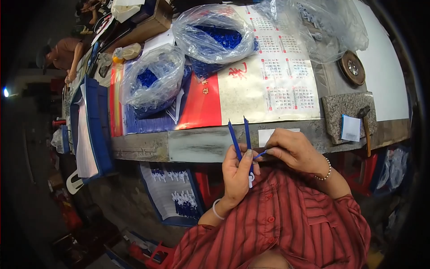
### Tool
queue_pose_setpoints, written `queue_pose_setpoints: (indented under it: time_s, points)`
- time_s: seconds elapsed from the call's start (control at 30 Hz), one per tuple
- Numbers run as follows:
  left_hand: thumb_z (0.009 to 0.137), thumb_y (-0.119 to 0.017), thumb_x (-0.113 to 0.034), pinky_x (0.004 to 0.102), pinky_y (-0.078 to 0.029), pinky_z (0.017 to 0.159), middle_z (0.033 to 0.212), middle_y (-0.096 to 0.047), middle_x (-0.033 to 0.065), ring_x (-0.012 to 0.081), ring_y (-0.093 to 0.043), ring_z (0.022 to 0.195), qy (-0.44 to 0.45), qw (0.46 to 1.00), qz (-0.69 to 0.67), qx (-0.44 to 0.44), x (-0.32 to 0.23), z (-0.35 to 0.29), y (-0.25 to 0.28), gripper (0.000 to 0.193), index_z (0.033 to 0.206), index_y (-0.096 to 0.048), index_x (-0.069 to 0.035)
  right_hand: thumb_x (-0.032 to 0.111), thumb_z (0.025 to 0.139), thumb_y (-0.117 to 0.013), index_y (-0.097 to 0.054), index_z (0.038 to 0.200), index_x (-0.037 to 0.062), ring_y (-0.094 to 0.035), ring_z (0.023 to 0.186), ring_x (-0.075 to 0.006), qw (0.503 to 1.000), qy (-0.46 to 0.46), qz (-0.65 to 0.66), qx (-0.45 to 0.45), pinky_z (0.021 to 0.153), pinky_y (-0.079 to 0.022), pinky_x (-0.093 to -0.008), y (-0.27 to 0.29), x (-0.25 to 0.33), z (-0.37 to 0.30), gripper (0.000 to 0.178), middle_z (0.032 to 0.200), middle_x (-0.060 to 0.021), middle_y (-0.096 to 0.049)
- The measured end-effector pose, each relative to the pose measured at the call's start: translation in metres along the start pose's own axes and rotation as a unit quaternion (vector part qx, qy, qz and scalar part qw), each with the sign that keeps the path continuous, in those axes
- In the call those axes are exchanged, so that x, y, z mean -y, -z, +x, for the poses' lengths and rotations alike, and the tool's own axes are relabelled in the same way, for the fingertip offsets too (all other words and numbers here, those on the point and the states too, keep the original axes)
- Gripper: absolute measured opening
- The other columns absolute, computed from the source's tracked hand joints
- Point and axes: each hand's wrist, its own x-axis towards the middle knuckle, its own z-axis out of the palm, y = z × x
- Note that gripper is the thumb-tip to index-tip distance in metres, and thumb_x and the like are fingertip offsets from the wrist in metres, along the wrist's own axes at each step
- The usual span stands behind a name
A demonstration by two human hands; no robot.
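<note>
Close to my chest, at the table's front edge, my left hand (235, 179) is closed around what looks like a blue drawing compass (232, 134). Its two slim legs point away from me, spread a little, with dark tips. A small white looped part (251, 179) shows below the fingers, at the near end. Just to the right, my right hand (293, 150) pinches a short, narrow blue piece (260, 155) between thumb and fingertips. This piece reaches toward the compass beside my left thumb; whether they touch I cannot tell.
Two clear plastic bags (152, 92) (188, 42) of blue parts stand on the calendar sheet (277, 103). At right are a stone block (333, 112), a hammer (367, 130) and a round bowl (345, 74). A tray (156, 197) of blue-and-white pieces lies below the table's edge. Another person (65, 56) sits far left.
</note>
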Motion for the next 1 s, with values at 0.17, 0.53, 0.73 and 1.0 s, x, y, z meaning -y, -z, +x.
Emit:
queue_pose_setpoints:
  time_s: [0.17,0.53,0.73,1.0]
  points:
    - [0.093,-0.048,-0.008,0.0206,-0.042,0.048,0.08,-0.058,0.0103,0.0104,-0.051,0.054,-0.007,1.0,0.001,-0.002,-0.001,0.004,0.001,0.012,0.104,-0.047,-0.002,0.01,0.083,-0.061,-0.057,0.09,0.0021,-0.056,0.074,-0.0304,1.0,-0.006,0.004,-0.004,0.064,-0.044,-0.0362,-0.001,-0.001,0.005,0.011,0.08,-0.0121,-0.054]
    - [0.094,-0.049,-0.011,0.0204,-0.041,0.05,0.079,-0.056,0.0075,0.009,-0.05,0.056,-0.036,0.998,-0.038,-0.037,-0.012,0.009,0.017,0.013,0.102,-0.046,-0.003,0.006,0.081,-0.063,-0.059,0.084,-0.0008,-0.053,0.062,-0.0202,0.998,0.016,-0.004,-0.067,0.057,-0.042,-0.0295,0.008,0.02,0.065,0.008,0.071,-0.0087,-0.055]
    - [0.093,-0.047,-0.006,0.0206,-0.04,0.047,0.075,-0.056,0.008,0.0107,-0.05,0.054,-0.029,0.998,-0.021,-0.044,-0.019,0.003,0.028,0.009,0.1,-0.046,-0.002,0.011,0.082,-0.062,-0.059,0.085,-0.0012,-0.057,0.07,-0.0308,0.965,0.182,-0.086,-0.171,0.063,-0.045,-0.0357,-0.028,0.028,0.219,0.013,0.077,-0.0149,-0.059]
    - [0.093,-0.048,-0.007,0.0201,-0.04,0.05,0.078,-0.057,0.0062,0.008,-0.051,0.055,-0.046,0.995,-0.045,-0.074,-0.02,-0.001,0.063,0.008,0.1,-0.046,-0.002,0.011,0.081,-0.06,-0.061,0.096,0.0012,-0.061,0.078,-0.0308,0.961,0.173,-0.097,-0.192,0.069,-0.049,-0.0367,-0.051,0.014,0.274,0.017,0.092,-0.015,-0.062]
